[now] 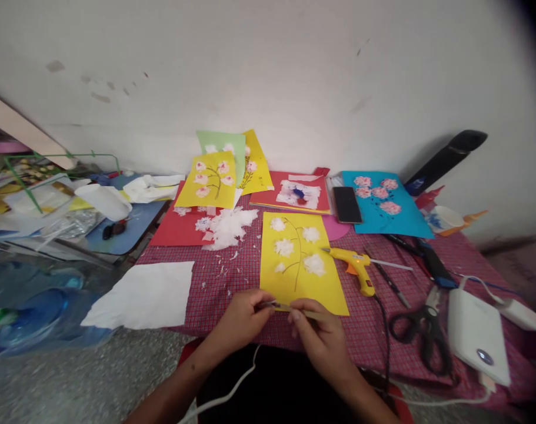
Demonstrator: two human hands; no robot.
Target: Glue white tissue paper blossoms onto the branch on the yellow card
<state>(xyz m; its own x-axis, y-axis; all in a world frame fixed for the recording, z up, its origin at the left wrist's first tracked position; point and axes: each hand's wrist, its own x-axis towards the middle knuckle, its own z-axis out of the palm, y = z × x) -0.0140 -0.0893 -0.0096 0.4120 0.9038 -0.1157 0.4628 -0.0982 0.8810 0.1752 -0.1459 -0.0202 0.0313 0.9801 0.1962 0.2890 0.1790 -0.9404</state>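
In front of my body, over the lower edge of a yellow card [274,291], both my hands meet on a thin tan stick [283,307]. My right hand [320,330] is closed round its length. My left hand [250,315] pinches at its narrow, darker end; the fingers hide most of that tip, and its kind cannot be made out. White torn-paper blossoms [314,265] sit on the yellow card around a drawn brown branch. Just right of the card lies a yellow glue gun [358,268] with a glue stick in its back.
Scissors [426,335], a white power bank [479,335] and a pen [395,288] lie at right. Behind are a phone [347,205], a blue card [409,209] and red paper [170,221] with torn white scraps [232,227]. A white sheet [148,294] overhangs at left.
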